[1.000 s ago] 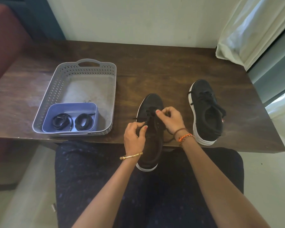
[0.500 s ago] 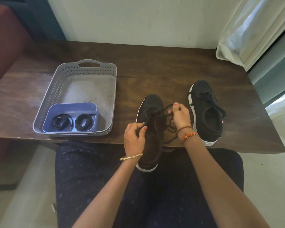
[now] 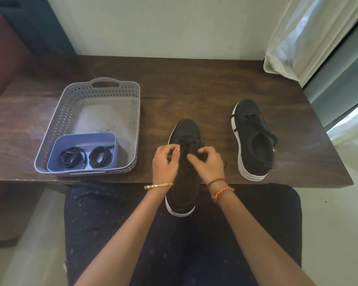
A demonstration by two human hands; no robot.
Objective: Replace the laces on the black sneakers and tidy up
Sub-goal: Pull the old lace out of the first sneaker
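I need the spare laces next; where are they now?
Two coiled black laces lie in the small blue tub, at the near end of the grey basket, left of the hands.

My left hand (image 3: 165,162) and right hand (image 3: 207,164) cover the lacing of the near sneaker (image 3: 183,178); whether my fingertips pinch a lace cannot be determined. Both forearms are cut off at the bottom edge. A small object in the grey basket (image 3: 58,129), behind the blue tub (image 3: 56,149), is too small to identify.

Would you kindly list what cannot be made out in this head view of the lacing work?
- Lace on the near sneaker: hidden under the left hand and right hand; their grip is unclear.
- Tiny object in the grey basket, behind the blue tub: too small.
- Coiled laces: condition too dark to judge.
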